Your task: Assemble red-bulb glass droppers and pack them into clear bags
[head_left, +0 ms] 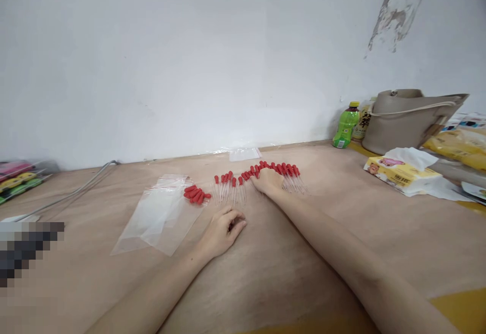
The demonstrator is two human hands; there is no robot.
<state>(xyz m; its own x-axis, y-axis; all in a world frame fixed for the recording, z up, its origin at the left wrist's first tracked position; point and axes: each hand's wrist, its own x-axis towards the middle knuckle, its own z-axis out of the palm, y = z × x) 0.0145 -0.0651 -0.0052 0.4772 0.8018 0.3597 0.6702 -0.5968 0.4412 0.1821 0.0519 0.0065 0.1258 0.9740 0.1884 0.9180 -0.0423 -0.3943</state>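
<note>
My right hand (pixel 268 181) reaches into a row of glass droppers with red rubber bulbs (pixel 290 169). Its fingers are bent down around a dropper among the bulbs, and the hand itself partly hides the grip. Closer to me, my left hand (pixel 224 228) rests on the table, loosely curled, with a gap between thumb and fingers and nothing seen in it. Several more droppers (pixel 228 182) lie just beyond it, tubes pointing toward me. To its left, a small pile of red-bulbed droppers (pixel 196 194) lies on clear zip bags (pixel 163 210).
A brown-covered table (pixel 114 293) meets a white wall. Another small clear bag (pixel 245 155) lies near the wall. At right are a green bottle (pixel 346 125), a grey handbag (pixel 406 124) and a tissue pack (pixel 402 172). A grey cable (pixel 85 186) and colourful packets (pixel 18 179) lie left.
</note>
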